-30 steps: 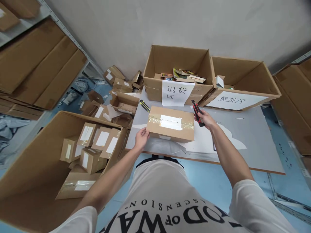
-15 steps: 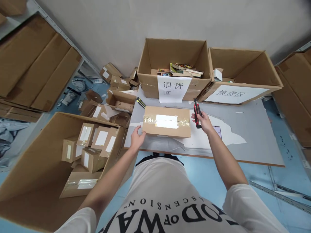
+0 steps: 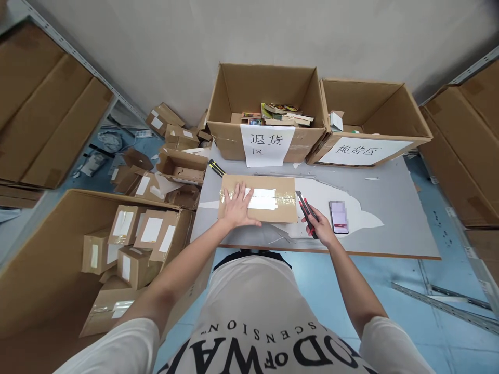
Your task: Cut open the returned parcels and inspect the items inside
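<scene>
A taped cardboard box [image 3: 286, 187] with a white label lies on the grey table [image 3: 405, 218] in front of me. My left hand [image 3: 237, 208] rests flat on the left part of its top, fingers spread. My right hand [image 3: 320, 227] grips a red and black utility knife [image 3: 307, 213], whose tip points up and left near the box's right end. To the right of that hand a phone [image 3: 339, 218] lies with its screen lit. Behind the box's left corner is a yellow and black utility knife [image 3: 216, 167], untouched.
Two open cartons stand at the table's back: one [image 3: 230, 143] with books and a paper sign, another [image 3: 374, 132] with a few small items. A large carton [image 3: 47, 249] of small parcels is at left. Opened boxes [image 3: 181, 166] are piled beside the table; shelves flank both sides.
My left hand has gone from the box's left edge onto its top, fingers spreading. My right hand has lowered the utility knife beside the box's right end. The view has shifted slightly.
</scene>
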Demonstrator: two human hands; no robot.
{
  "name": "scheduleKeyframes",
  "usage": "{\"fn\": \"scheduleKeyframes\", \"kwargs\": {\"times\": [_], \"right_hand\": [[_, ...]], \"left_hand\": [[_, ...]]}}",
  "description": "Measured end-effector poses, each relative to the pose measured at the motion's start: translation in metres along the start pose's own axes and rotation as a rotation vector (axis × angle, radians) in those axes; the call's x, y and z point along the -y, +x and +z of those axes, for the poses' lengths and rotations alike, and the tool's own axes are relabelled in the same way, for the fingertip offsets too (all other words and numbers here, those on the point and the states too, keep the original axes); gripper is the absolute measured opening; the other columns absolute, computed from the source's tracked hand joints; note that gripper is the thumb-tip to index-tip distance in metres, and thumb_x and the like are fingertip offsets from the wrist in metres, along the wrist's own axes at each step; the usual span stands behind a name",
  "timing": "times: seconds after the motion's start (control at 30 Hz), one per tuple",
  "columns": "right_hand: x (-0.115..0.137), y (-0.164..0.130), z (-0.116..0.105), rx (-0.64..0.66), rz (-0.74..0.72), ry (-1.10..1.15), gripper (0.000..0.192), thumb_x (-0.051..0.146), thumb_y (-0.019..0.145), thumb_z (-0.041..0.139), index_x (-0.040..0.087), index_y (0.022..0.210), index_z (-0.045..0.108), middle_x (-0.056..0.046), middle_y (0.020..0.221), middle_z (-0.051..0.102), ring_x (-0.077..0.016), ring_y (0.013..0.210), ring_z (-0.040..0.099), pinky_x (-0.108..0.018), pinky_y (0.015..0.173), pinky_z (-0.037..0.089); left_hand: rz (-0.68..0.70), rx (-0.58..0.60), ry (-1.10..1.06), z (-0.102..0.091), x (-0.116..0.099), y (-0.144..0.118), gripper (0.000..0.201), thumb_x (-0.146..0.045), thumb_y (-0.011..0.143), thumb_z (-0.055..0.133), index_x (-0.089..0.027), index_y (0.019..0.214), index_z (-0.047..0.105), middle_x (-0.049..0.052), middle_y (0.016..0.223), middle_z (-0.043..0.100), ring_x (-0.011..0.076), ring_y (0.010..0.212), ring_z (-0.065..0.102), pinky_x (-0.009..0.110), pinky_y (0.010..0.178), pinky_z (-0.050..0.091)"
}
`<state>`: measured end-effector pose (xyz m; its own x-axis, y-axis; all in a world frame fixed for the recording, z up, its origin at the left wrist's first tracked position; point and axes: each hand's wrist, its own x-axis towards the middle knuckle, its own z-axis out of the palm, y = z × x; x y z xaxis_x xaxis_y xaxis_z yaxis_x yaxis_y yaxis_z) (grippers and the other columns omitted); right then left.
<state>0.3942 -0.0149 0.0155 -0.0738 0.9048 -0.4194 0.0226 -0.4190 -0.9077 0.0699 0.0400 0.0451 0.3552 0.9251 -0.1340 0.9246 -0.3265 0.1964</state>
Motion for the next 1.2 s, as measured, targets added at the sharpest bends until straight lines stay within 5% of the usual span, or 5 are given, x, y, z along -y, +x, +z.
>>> {"fn": "scheduleKeyframes", "kwargs": {"times": [0.9, 1.2], "right_hand": [[0.053, -0.007, -0.045, 0.274, 0.142, -0.426, 0.069, 0.051, 0.086, 0.053, 0.025, 0.146, 0.033, 0.005, 0.062, 0.051, -0.0076, 0.039, 0.046, -0.020, 0.037, 0.038], [0.028, -0.025, -0.049, 0.340, 0.168, -0.443, 0.068, 0.052, 0.087, 0.050, 0.024, 0.146, 0.033, 0.005, 0.059, 0.050, -0.0080, 0.039, 0.045, -0.021, 0.038, 0.038]], "left_hand": [[-0.039, 0.026, 0.019, 0.006, -0.001, -0.005, 0.123, -0.079, 0.052, 0.061, -0.015, 0.149, 0.022, 0.022, 0.155, 0.013, 0.0474, 0.141, 0.006, 0.070, 0.105, 0.003], [-0.048, 0.039, 0.002, 0.007, 0.001, -0.004, 0.127, -0.082, 0.051, 0.060, -0.013, 0.150, 0.018, 0.022, 0.155, 0.013, 0.0473, 0.141, 0.006, 0.069, 0.106, 0.002]]}}
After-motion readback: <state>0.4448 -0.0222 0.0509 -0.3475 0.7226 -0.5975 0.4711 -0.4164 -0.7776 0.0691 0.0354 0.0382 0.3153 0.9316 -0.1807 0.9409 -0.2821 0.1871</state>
